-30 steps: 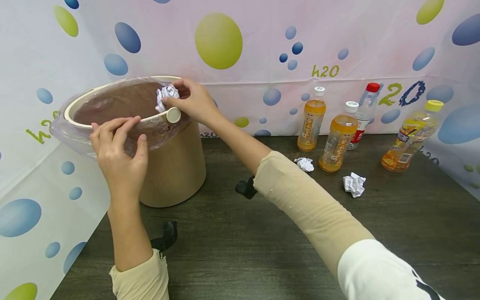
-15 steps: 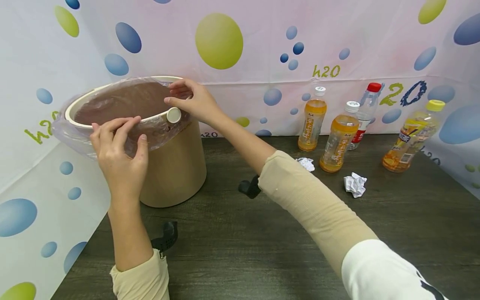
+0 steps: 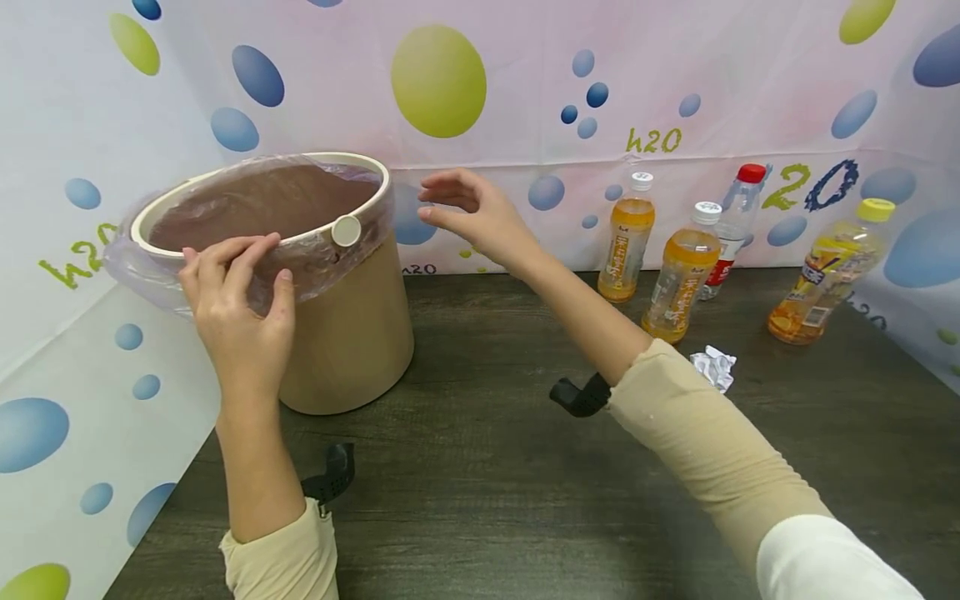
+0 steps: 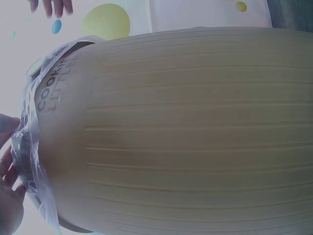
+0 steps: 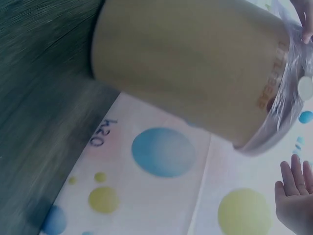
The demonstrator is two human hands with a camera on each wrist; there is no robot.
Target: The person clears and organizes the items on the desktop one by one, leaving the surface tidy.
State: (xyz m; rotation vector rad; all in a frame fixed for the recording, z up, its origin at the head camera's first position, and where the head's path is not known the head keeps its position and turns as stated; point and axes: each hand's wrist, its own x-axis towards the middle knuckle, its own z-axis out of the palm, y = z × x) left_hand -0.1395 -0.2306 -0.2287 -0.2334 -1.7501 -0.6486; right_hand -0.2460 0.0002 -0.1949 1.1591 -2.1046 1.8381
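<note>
A beige trash can (image 3: 341, 325) stands on the dark table at left, lined with a thin clear plastic bag (image 3: 300, 279) folded over its pale rim. My left hand (image 3: 236, 308) grips the near rim, fingertips on the top edge and thumb against the bag outside. In the left wrist view, parts of that hand (image 4: 9, 196) touch the bag at the rim. To the right of the can, my right hand (image 3: 480, 212) is in the air with relaxed fingers, holding nothing; its spread fingers show in the right wrist view. The can's bottom is hidden from view.
On the right of the table stand two orange drink bottles (image 3: 626, 242) with white caps, a red-capped clear bottle (image 3: 738, 217) and a yellow-capped bottle (image 3: 832, 275). A crumpled paper ball (image 3: 714, 367) lies partly behind my right sleeve. A patterned cloth (image 3: 510, 67) hangs behind.
My right hand let go of a crumpled paper ball inside the can's opening, then moved right, away from the rim. The ball is out of sight. My left hand stayed on the rim.
</note>
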